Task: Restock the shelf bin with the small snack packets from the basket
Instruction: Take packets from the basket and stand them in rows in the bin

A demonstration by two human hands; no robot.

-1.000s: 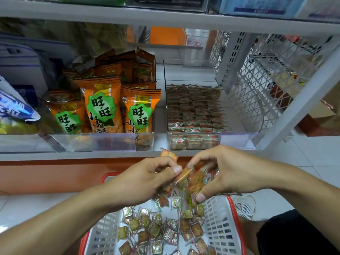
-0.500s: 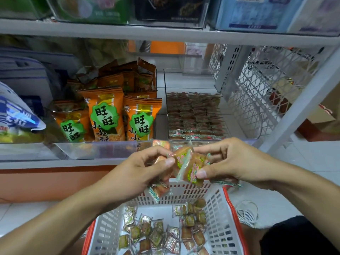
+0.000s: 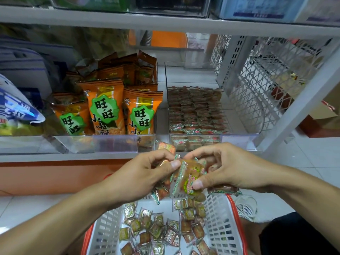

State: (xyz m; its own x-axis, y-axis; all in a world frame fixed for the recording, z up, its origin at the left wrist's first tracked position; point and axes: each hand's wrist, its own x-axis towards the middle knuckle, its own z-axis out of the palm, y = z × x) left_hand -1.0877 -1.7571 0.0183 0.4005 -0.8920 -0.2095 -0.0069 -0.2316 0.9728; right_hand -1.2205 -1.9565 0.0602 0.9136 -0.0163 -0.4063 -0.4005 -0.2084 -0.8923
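Clear plastic bin (image 3: 239,139); hands pinch crinkly packets (image 3: 187,178).

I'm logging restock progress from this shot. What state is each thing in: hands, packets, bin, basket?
Left hand: pinches small packets above the basket.
Right hand: grips a bunch of packets, thumb on the front one.
Clear shelf bin: partly filled, packed rows at the front, bare at the back.
Basket: holds many loose packets.
Orange snack bags: upright in the neighbouring bin.
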